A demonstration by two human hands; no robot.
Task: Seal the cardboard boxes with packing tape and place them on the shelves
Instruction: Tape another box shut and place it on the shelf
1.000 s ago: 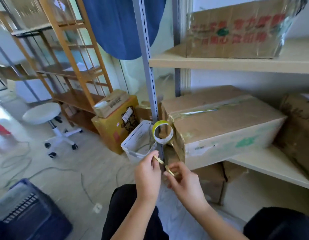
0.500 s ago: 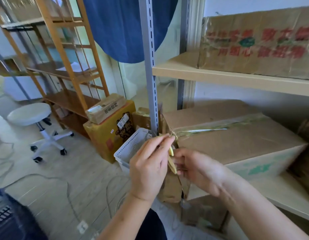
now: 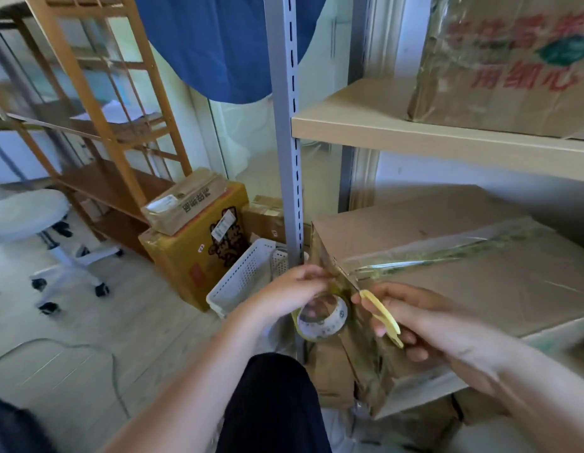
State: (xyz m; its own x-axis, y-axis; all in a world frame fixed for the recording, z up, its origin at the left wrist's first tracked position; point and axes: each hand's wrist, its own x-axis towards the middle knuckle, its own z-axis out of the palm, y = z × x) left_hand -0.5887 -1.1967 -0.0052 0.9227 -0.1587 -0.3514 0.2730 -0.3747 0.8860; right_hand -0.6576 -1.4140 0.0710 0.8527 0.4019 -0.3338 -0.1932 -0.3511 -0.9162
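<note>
At the left front corner of the lower shelf (image 3: 424, 385): large cardboard box (image 3: 464, 279), sitting on the board with its near end overhanging the front edge, a strip of clear packing tape (image 3: 441, 261) running along the top seam and down over the near end; left hand (image 3: 294, 294) just off that end, grip closed in a pinch on the tape where it leaves the box corner, roll of tape (image 3: 321, 317) hanging under the fingers, seen through its open core; right hand (image 3: 415, 317) beside it against the box's near face, grip curled round yellow-handled scissors (image 3: 384, 313), handles lying across the palm, blades angled up toward the stretched tape at the box corner; whether the blades touch the tape, cannot tell, blurred.

On the upper shelf (image 3: 415, 132), toward its right end: second cardboard box (image 3: 509, 70) with red print and glossy tape over it; grey slotted upright (image 3: 285, 125) standing at the shelf's left edge, blue cloth (image 3: 225, 40) hanging behind it.

On the floor left of the upright: white perforated basket (image 3: 245, 276), yellow carton (image 3: 199, 250) with a smaller brown box (image 3: 182, 201) lying on top, wooden rack (image 3: 97, 125) behind, white wheeled stool (image 3: 29, 214) at far left; more brown cartons under the lower shelf, partly hidden; dark-clothed knee (image 3: 274, 403) at bottom centre.
</note>
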